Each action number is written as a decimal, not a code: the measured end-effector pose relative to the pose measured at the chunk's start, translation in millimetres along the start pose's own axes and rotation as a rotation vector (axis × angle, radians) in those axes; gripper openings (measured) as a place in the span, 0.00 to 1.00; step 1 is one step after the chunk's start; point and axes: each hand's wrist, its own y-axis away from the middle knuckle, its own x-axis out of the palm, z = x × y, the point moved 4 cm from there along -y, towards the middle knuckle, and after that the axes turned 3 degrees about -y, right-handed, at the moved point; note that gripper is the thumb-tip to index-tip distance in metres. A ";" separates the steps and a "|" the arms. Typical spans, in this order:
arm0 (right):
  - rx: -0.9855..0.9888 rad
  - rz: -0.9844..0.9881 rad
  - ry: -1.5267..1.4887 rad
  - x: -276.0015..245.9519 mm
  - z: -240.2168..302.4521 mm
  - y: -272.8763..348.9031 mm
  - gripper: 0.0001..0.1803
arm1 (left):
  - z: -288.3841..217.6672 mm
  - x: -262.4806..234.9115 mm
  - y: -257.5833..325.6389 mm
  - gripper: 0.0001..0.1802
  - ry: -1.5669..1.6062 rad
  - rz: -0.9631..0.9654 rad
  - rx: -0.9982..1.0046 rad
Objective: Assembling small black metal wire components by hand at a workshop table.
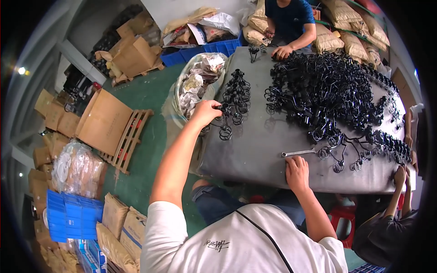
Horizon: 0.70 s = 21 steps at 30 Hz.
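My left hand reaches out to the table's left side, fingers closed on a black coiled-wire piece with round loops. It is at the near end of a row of similar black wire pieces. My right hand lies on the table's near edge with its fingers stretched out, holding nothing. Just beyond those fingertips is a silver wrench. A large tangled heap of black wire pieces covers the right part of the grey-topped table.
A sack of crumpled wrapping stands against the table's left side. Across the table, a person in a blue shirt handles the same pieces; another person's hands are at the right edge. Cartons and a wooden pallet stand left.
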 end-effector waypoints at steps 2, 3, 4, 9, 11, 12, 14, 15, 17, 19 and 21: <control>-0.002 -0.008 -0.012 0.0 0.9 0.0 0.10 | 14.7 12.6 -9.9 0.22 0.054 0.057 -0.050; -0.004 -0.002 -0.018 0.3 2.1 -0.7 0.10 | 22.6 17.5 -15.1 0.21 0.024 0.048 -0.060; 0.002 0.004 -0.021 0.7 1.8 -0.7 0.10 | 26.1 23.8 -19.6 0.21 0.023 0.053 -0.054; 0.016 0.004 -0.040 -1.0 2.4 -0.8 0.10 | 44.9 49.1 -22.0 0.20 -0.067 -0.192 0.033; 0.020 -0.001 -0.033 -1.0 2.6 -2.0 0.10 | 38.6 56.7 -10.6 0.21 -0.086 -0.350 0.123; 0.024 0.008 -0.030 -0.6 3.1 -2.8 0.10 | 36.9 60.0 -6.8 0.21 -0.088 -0.418 0.143; 0.028 0.023 -0.028 -1.1 4.4 -3.1 0.10 | 39.8 60.7 -5.5 0.23 -0.098 -0.443 0.109; 0.026 0.020 -0.020 -1.4 5.2 -3.9 0.10 | 42.1 58.2 -7.1 0.23 -0.097 -0.443 0.105; 0.022 0.021 -0.010 -1.9 4.9 -4.9 0.10 | 47.0 61.5 -14.9 0.25 0.240 -0.132 -0.048; 0.024 0.018 -0.017 -1.8 6.0 -4.0 0.09 | 40.0 61.0 -11.2 0.25 0.151 -0.154 -0.032; 0.022 0.016 -0.014 -1.2 4.1 -3.9 0.09 | 30.0 61.5 -8.7 0.26 0.062 -0.175 -0.014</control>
